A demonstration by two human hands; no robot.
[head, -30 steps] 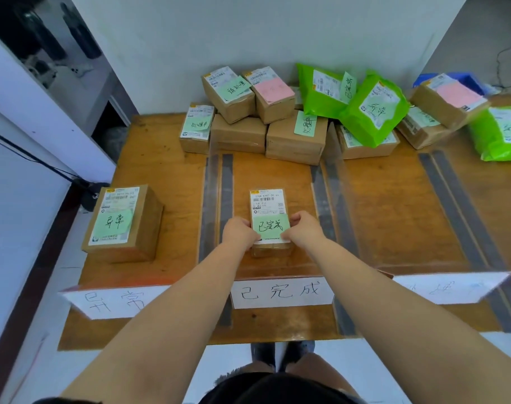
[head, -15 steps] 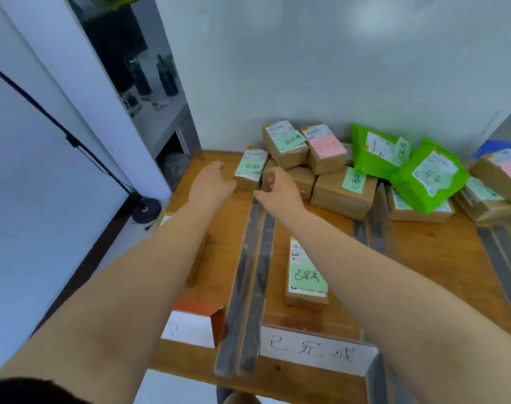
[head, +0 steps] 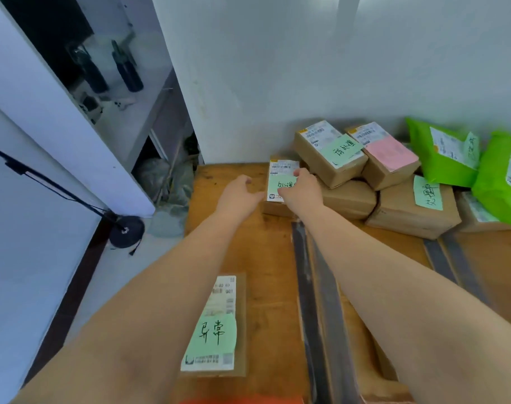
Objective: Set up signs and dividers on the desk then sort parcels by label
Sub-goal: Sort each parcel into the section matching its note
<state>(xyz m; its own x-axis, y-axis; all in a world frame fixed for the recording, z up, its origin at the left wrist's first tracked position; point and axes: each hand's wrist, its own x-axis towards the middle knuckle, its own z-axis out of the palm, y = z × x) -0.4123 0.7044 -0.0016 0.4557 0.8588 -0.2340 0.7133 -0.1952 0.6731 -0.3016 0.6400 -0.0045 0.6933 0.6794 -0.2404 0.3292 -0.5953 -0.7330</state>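
The small parcel (head: 280, 185) is sitting at the worktop's (head: 233, 228) far left corner, both hands closing around it, left hand (head: 239, 196) open at its side, right hand (head: 302, 189) curling over its green note, seemingly to lift it for sorting.

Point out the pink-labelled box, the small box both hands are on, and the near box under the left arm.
pink-labelled box (head: 389, 151), head view, pink note.
small box (head: 280, 173), head view, white label.
near box (head: 217, 333), head view, green note.

near box (head: 219, 325) left of dividers (head: 315, 287) | parcel pile (head: 394, 182) behind
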